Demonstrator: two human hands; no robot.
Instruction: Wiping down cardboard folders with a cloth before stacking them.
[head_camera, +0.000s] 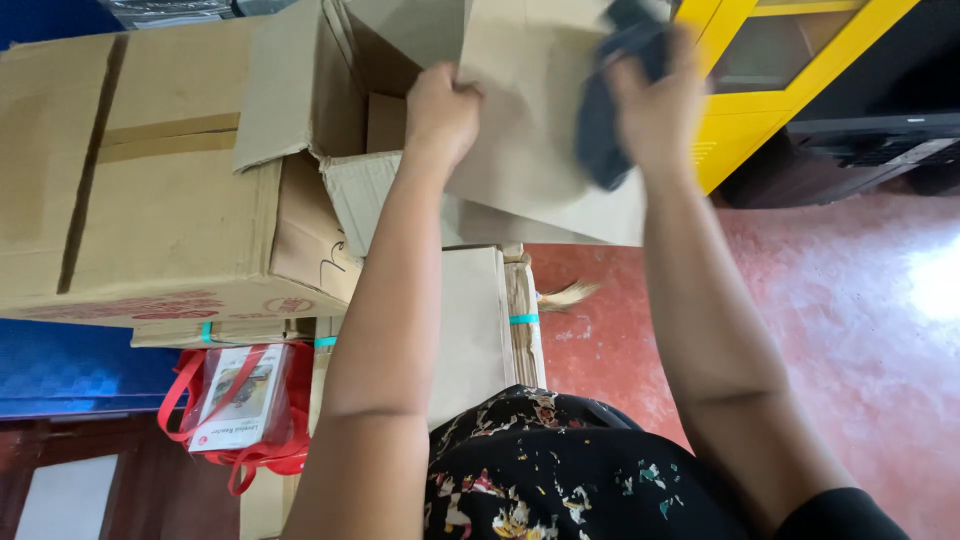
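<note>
Matt brown cardboard box (170, 200), dark soft cloth (600, 130), glossy red floor (830, 300), shiny yellow metal cabinet (760, 110).

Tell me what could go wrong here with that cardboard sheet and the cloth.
The left hand pinches only the edge of the cardboard sheet, so it might slip. The right hand presses a dark cloth against it; a hard push could bend the sheet or tip the open box, which sits stacked on flat cartons.

Brown cardboard box (170, 200), yellow cabinet (780, 70), red bag (240, 410), blue mat (80, 370)
</note>
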